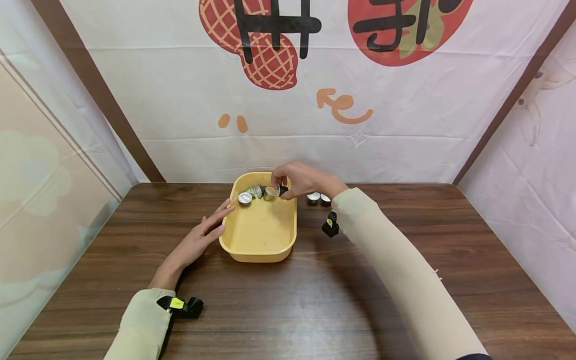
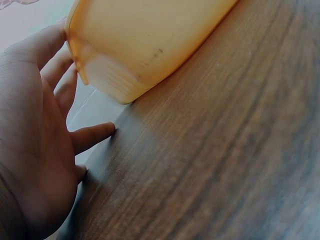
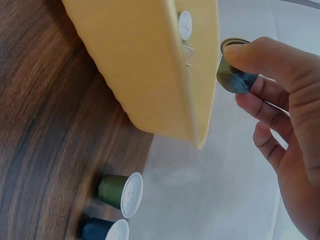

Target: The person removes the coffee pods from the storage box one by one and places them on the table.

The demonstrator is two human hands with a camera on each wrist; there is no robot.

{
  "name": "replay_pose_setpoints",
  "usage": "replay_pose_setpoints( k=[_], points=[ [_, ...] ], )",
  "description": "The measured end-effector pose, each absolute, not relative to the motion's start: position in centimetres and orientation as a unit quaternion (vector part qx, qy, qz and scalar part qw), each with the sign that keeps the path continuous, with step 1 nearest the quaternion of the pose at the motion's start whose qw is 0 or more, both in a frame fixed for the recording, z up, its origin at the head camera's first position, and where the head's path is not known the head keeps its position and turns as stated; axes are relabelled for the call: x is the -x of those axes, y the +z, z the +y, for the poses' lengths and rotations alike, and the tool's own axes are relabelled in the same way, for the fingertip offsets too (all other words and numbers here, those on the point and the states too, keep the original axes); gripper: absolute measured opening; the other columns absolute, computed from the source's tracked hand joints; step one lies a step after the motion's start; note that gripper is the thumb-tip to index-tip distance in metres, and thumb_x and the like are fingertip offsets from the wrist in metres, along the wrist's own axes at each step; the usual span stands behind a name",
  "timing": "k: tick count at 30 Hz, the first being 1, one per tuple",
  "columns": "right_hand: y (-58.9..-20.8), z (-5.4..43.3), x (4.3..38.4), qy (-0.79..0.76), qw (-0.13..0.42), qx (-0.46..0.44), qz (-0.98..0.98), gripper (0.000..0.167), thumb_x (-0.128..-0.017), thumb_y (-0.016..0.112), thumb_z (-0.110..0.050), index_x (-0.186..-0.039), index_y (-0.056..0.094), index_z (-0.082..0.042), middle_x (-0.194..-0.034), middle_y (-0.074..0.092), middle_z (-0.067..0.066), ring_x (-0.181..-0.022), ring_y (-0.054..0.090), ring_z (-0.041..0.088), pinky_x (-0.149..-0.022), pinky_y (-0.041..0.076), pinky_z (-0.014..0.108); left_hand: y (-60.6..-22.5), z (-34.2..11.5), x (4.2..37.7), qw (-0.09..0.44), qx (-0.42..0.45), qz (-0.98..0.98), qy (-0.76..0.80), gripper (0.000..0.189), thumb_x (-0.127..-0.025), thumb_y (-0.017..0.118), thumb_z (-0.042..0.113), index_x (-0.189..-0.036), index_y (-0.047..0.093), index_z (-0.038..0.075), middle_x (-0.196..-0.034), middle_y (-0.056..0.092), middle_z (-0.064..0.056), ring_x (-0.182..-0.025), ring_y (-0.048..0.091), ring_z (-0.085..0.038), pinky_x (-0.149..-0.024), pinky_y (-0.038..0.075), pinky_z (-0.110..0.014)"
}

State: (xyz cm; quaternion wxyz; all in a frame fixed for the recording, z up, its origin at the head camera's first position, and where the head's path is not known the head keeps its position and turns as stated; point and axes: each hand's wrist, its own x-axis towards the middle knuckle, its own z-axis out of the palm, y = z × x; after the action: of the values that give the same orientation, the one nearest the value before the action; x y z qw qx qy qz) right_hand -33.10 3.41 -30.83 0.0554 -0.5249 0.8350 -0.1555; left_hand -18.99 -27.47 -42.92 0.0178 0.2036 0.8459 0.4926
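A yellow plastic basin (image 1: pixel 256 235) stands on the table, with several small coffee capsules inside near its far end, among them a foil-lidded coffee capsule (image 1: pixel 245 198). My right hand (image 1: pixel 302 181) is over the basin's far right corner. Between thumb and fingers it pinches a dark green coffee capsule (image 3: pixel 235 72), which in the right wrist view hangs beside the basin's rim. At the basin's left side, my left hand (image 1: pixel 198 240) rests its fingers on the rim. Those fingers are fairly straight and spread in the left wrist view.
Just right of the basin, a green capsule (image 3: pixel 121 192) and a dark blue capsule (image 3: pixel 106 229) lie on the wooden table (image 1: pixel 405 250). A printed white cloth wall (image 1: pixel 180 100) rises behind the table's far edge.
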Motion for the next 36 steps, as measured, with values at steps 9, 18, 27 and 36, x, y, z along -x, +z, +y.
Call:
replay_pose_setpoints(
  k=[9,18,27,36],
  points=[
    [-30.7,4.8,33.1,-0.198,0.034,0.516,0.832,0.015,-0.086,0.077,-0.007,-0.098,0.070,-0.010,-0.096,0.068,0.003,-0.091,0.066,0.025,-0.080,0.052,0.035,-43.0,-27.7,19.0,0.012,-0.208,0.843,0.496,0.052,-0.111,0.048,0.014,-0.162,0.039,0.011,-0.177,0.013,-0.007,-0.161,0.004,-0.047,-0.118,-0.015,-0.078],
    [-31.4,6.9,33.0,-0.262,0.005,0.501,0.825,0.015,-0.086,0.081,-0.006,-0.095,0.069,-0.008,-0.096,0.070,0.007,-0.091,0.067,0.023,-0.082,0.060,0.045,-43.1,-27.5,19.1,0.015,-0.209,0.844,0.494,0.052,-0.111,0.048,0.016,-0.162,0.039,0.009,-0.177,0.013,-0.008,-0.161,0.004,-0.046,-0.118,-0.015,-0.079],
    [-31.7,9.6,32.7,-0.325,-0.011,0.474,0.818,0.020,-0.084,0.083,-0.002,-0.095,0.068,-0.005,-0.095,0.067,0.010,-0.091,0.066,0.026,-0.084,0.060,0.053,-43.0,-27.4,19.1,0.014,-0.207,0.846,0.491,0.052,-0.111,0.048,0.015,-0.162,0.039,0.009,-0.177,0.013,-0.008,-0.161,0.005,-0.047,-0.118,-0.014,-0.079],
    [-32.7,12.8,32.8,-0.364,-0.057,0.456,0.810,0.022,-0.081,0.081,0.006,-0.094,0.067,-0.004,-0.092,0.067,0.012,-0.085,0.068,0.027,-0.078,0.061,0.049,-43.1,-27.3,19.1,0.014,-0.206,0.847,0.490,0.052,-0.111,0.048,0.014,-0.162,0.039,0.011,-0.177,0.013,-0.008,-0.161,0.005,-0.045,-0.118,-0.014,-0.079]
  ],
)
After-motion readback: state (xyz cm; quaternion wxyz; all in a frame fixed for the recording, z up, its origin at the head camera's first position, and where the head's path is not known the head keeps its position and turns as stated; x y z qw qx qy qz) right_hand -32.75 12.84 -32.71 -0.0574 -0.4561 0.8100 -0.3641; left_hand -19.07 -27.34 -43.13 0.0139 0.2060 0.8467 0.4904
